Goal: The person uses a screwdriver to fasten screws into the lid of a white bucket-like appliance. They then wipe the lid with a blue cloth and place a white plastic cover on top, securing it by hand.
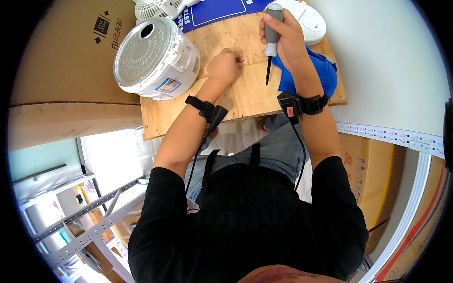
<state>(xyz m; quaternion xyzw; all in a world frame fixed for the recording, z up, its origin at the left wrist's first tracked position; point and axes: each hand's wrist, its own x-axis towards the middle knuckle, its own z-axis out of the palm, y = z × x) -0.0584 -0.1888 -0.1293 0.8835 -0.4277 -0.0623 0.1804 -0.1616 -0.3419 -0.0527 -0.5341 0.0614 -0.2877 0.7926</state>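
My right hand [292, 42] is wrapped round the grey handle of a screwdriver [272, 35], its dark shaft pointing down over the wooden board. My left hand [223, 67] rests low over the board with its fingers pinched together. A small dark bit shows at those fingertips, too small to name. Left of that hand stands a white rice cooker [186, 63] with a patterned grey lid and a dark round hole in it. Beneath my right wrist lies a crumpled blue cloth [325, 75].
A white rounded appliance part [312, 22] stands behind the right hand. At the back are a white fan-like grille [153, 9] and a blue printed sheet [212, 13]. Large cardboard [71, 61] borders the wooden tabletop [259, 101] on the left, a pale wall [382, 61] on the right.
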